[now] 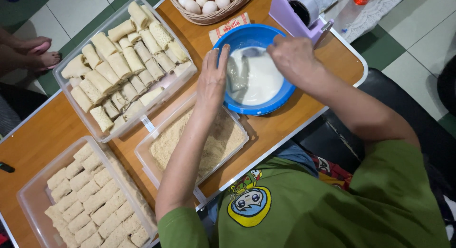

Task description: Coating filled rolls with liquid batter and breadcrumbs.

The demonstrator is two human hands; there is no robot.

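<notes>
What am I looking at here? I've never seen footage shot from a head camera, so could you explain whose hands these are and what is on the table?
There is one picture, taken by a camera worn on a person's head and looking down, so the two bare arms reaching away belong to the wearer in the green shirt.

The left hand rests on the rim of a blue bowl of white batter, where one roll lies soaking. The right hand holds a spoon in that batter.

On the wooden table stand three clear tubs: one of plain pale rolls, one of loose breadcrumbs, and one of crumb-coated rolls packed in rows. At the far edge are a wicker basket of eggs and a purple holder with a tape roll.

Another person's feet show at the upper left.
</notes>
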